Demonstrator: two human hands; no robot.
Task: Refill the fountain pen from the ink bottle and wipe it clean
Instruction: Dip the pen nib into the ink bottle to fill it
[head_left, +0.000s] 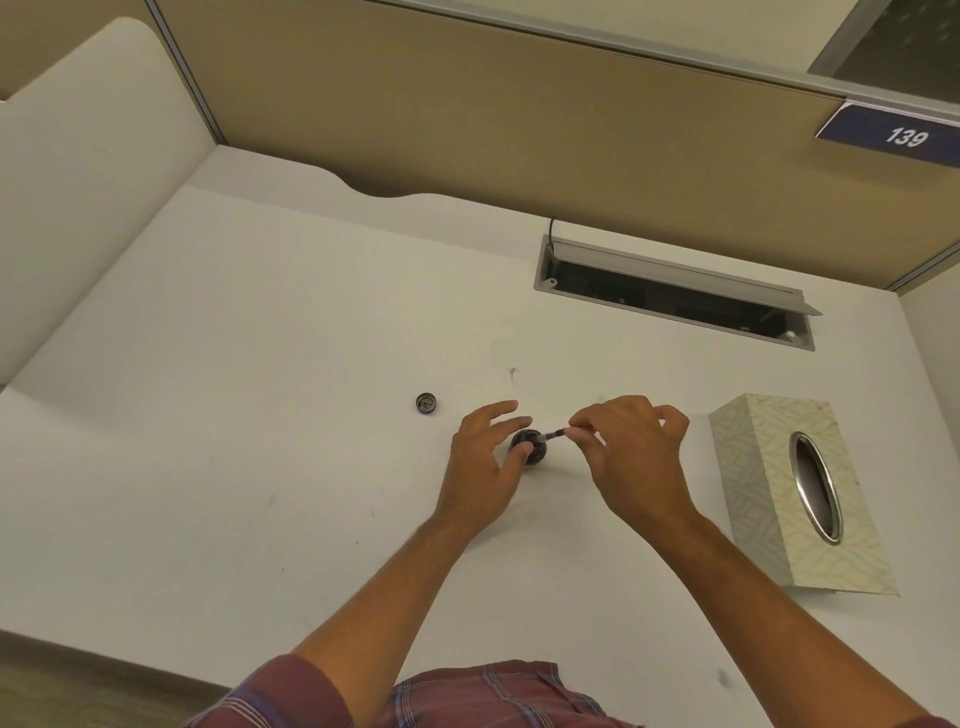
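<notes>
A small dark ink bottle (530, 446) stands uncapped on the white desk, in the middle of the view. My left hand (485, 462) steadies it, thumb and fingers around its sides. My right hand (631, 449) pinches a thin fountain pen part (555, 434) that slants down to the left, with its dark tip in the bottle's mouth. The rest of the pen is hidden inside my fingers. The bottle's dark round cap (425, 403) lies upside down on the desk to the left, apart from both hands.
A patterned tissue box (769, 483) with an oval metal-rimmed slot lies at the right. A cable tray (675, 296) with an open metal flap is sunk into the desk behind. Beige partition walls close the back and left.
</notes>
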